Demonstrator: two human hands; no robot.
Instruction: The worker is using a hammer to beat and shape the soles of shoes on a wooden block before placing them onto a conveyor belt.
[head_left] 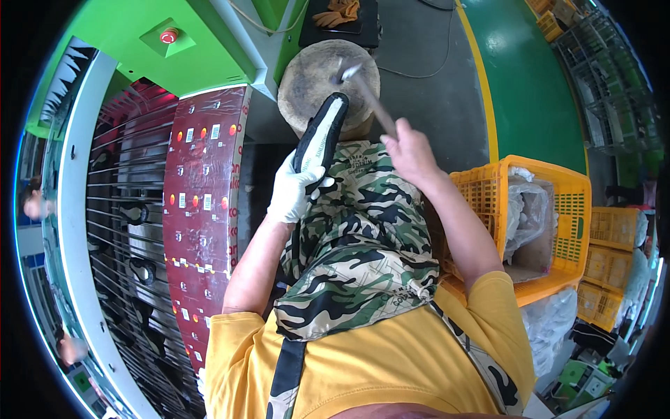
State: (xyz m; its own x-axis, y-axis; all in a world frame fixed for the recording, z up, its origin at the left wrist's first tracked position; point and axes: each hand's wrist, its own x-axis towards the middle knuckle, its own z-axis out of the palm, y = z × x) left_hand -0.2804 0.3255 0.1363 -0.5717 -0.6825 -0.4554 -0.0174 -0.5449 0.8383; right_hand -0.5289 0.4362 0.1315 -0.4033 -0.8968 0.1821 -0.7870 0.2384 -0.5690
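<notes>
My left hand [290, 191], in a white glove, is closed around one end of a black shoe [324, 133] with its underside turned up. A long white strip with lettering runs along that underside. The shoe's far end reaches over the near part of a round wooden block [299, 87]. In my bare right hand [413, 155] is the wooden handle of a hammer [375, 106]. Its blurred head is over the block, just beyond the shoe's tip and apart from it. A camouflage apron [363, 230] covers my lap.
A yellow plastic crate [579, 188] with clear bags stands at my right. At my left are a patterned dark red panel [202, 167] and a rack [132, 181] holding dark shoes. A green machine [132, 42] has a red button. Orange gloves [337, 12] lie beyond the block.
</notes>
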